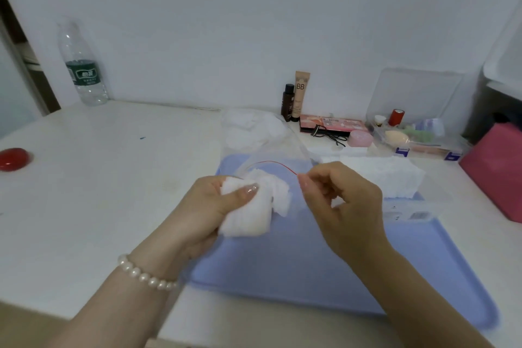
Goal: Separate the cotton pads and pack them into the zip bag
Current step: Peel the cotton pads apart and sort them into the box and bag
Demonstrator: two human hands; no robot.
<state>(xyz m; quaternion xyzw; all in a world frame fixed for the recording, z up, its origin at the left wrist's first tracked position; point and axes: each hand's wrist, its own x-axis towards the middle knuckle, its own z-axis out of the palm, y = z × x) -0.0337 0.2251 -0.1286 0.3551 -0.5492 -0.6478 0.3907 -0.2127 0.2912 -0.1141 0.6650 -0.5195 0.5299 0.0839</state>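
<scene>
A bunch of cotton pads (254, 206) is clamped in the left hand (209, 206) at the mouth of the zip bag (262, 147), seemingly ready to be pushed in. The bag's red-lined rim (275, 163) is pinched by the right hand (341, 206), apparently to keep it open. More stacked pads (392, 178) are left near, at the right, on the blue tray (310, 263).
</scene>
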